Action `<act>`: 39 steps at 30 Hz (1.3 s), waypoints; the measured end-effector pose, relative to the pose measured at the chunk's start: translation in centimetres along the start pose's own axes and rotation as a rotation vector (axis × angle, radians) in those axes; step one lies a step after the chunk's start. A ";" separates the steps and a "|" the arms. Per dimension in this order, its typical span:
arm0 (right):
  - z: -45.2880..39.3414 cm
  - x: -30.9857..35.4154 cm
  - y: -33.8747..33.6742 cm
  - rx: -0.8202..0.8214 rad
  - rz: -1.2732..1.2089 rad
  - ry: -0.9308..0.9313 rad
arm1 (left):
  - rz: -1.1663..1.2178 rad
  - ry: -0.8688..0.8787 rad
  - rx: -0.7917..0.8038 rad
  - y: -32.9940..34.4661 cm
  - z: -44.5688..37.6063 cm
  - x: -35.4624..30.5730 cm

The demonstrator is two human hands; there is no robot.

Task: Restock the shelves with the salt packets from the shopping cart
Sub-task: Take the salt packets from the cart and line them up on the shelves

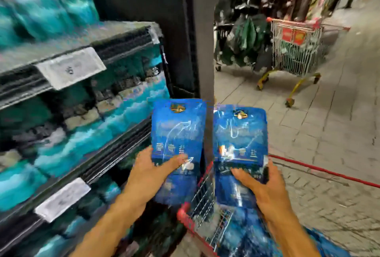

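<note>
two blue salt packets (178,133) — one gripped in each hand's curled fingers (181,159) — above the red cart (203,201) of more packets

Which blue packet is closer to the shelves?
The blue packet in the left hand, marked here. It is held up beside the shelves, while the other blue packet, in the right hand, is over the red shopping cart.

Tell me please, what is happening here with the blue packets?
A person is restocking a shop shelf. The left hand holds one blue packet and the right hand holds another blue packet, both upright, side by side above the red shopping cart. The shelves with turquoise packets are to the left. Neither packet is on a shelf yet.
</note>
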State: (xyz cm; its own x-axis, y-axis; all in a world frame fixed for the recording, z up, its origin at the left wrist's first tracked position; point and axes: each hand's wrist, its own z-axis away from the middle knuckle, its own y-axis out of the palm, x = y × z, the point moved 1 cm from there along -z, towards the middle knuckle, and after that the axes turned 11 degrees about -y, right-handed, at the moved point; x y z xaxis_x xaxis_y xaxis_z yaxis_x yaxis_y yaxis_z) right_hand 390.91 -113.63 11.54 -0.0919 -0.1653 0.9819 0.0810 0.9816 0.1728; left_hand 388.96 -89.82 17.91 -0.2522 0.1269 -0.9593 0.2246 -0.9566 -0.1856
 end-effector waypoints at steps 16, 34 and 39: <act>-0.1 15.3 26.6 0.788 -0.313 -0.534 | 0.125 0.364 -0.860 -21.9 15.5 -11.5; 17.0 26.5 60.9 1.177 -0.312 -0.221 | 0.326 0.256 -0.961 -59.3 28.4 -12.8; 19.1 24.6 70.5 1.117 -0.190 -0.179 | 0.405 0.162 -1.005 -66.7 25.6 -10.4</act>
State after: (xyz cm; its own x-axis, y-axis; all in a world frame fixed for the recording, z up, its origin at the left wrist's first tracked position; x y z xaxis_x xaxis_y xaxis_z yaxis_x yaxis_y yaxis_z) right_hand 375.42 -46.71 46.44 -0.1552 -0.3919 0.9068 -0.8674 0.4934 0.0648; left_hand 352.55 -33.99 45.75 0.1236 -0.0454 -0.9913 0.9466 -0.2944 0.1315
